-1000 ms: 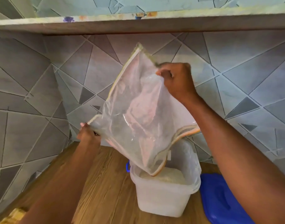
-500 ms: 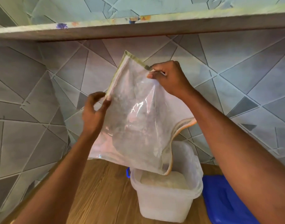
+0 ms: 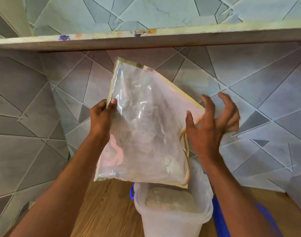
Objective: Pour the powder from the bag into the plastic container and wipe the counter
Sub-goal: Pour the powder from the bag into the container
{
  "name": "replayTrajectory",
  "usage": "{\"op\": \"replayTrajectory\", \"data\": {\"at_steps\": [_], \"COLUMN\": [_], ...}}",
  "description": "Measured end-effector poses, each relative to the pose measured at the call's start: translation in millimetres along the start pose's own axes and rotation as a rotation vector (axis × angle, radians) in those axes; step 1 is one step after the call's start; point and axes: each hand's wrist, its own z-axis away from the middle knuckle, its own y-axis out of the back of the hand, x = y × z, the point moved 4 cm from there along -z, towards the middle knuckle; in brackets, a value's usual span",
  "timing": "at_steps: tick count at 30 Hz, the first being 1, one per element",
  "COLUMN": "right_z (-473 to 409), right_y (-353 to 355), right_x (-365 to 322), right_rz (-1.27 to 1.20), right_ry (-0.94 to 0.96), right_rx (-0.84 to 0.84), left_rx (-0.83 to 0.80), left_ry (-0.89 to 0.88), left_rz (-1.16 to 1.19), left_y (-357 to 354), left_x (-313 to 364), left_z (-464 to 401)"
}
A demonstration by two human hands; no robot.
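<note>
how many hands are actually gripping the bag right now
1. The left hand pinches the bag at its left edge; the right hand is spread open beside its right edge.

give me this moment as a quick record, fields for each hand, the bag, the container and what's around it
left hand: pinches the bag's left edge, thumb on the front
right hand: fingers spread, beside the bag's right edge, gripping nothing
bag: clear plastic, held up over the container, looks nearly empty
plastic container: translucent, open, pale powder inside
counter: wood grain
blue lid: right of the container, mostly hidden by the right arm
wall: grey tiles, shelf above
</note>
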Motion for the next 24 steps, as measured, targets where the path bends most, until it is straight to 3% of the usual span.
{"op": "replayTrajectory", "data": {"at_steps": [3,7,11,16,21,24], "right_z": [44,88,110,112,129,142], "right_y": [-7,-60,-129,-160,-191,-192], "right_x": [39,71,83,48,13,-9], "right_rz": [-0.06,-0.157,-0.615,-0.848,-0.446,-0.511], "right_ry": [-0.356,-0.816,-1.1,-1.022,-0.468,-0.473], "right_rx": [-0.117,-0.702,-1.095,-1.463,-1.805,-1.852], "left_rx": [-0.03,-0.053,-0.03,0.011,0.149,0.161], "left_ry": [0.047,0.072,0.095,0.118,0.192,0.212], "left_rz": [0.053,0.105,0.16,0.233,0.266,0.297], "left_y": [6,12,27,52,92,114], "left_x": [-6,-9,-15,-24,-48,-59], "left_z": [-5,-11,-20,-27,-32,-35]}}
